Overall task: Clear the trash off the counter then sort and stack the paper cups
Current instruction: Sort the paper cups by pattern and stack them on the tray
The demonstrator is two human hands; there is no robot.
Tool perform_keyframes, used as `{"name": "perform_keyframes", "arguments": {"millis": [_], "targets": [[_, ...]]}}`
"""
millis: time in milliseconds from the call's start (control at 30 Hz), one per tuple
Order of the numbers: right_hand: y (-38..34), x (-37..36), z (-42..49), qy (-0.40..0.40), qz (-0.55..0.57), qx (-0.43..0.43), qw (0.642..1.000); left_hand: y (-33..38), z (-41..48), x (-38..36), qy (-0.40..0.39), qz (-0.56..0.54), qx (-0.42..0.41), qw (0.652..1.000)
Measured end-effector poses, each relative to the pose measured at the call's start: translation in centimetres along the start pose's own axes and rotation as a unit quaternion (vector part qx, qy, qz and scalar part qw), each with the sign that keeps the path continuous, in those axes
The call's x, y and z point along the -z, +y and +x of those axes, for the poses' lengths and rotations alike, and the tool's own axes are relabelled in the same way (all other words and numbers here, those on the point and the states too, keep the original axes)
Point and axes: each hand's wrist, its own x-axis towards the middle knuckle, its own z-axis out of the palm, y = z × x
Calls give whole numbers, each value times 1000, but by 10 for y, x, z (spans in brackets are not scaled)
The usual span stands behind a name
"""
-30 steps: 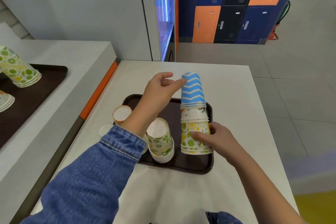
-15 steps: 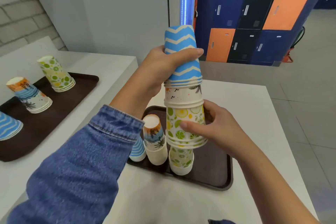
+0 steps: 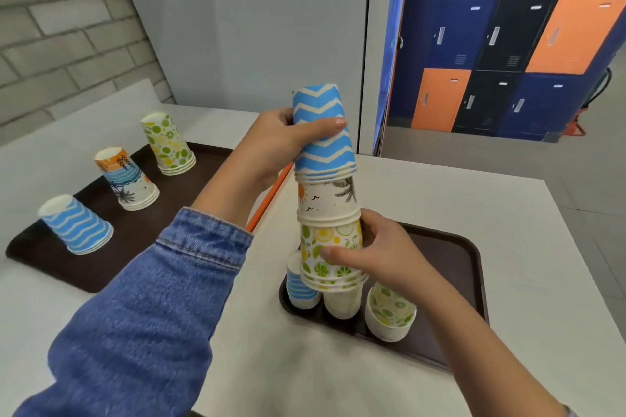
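Hands had raised the mixed cup stack (image 3: 327, 203) off the brown tray (image 3: 447, 264), left hand (image 3: 271, 142) gripping its blue zigzag cups (image 3: 321, 145), right hand (image 3: 382, 254) its lime-print cups (image 3: 330, 244), likely for sorting.

Both hands (image 3: 271, 142) hold the cup stack (image 3: 327, 193) aloft.

The left hand (image 3: 271, 142) gripped the cup stack (image 3: 327, 200); with the right hand (image 3: 379, 254) it rose off the tray (image 3: 450, 247) to mid-frame.
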Motion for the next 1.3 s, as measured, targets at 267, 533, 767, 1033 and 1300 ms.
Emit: {"name": "perform_keyframes", "arguments": {"millis": [267,533,767,1033,1300], "targets": [[5,-30,12,1,-55,-9,998,-4,12,43,96,-108,-16,989],[1,0,4,65,-2,-23,998,-42,29,68,192,-150,-25,970],[-16,18,-3,72,43,5,996,-167,-7,37,81,68,32,994],[-17,19,-7,67,72,9,995,-245,-29,23,8,111,95,989],[-5,16,-4,64,55,-13,996,-231,-35,35,-80,208,220,950]]}}
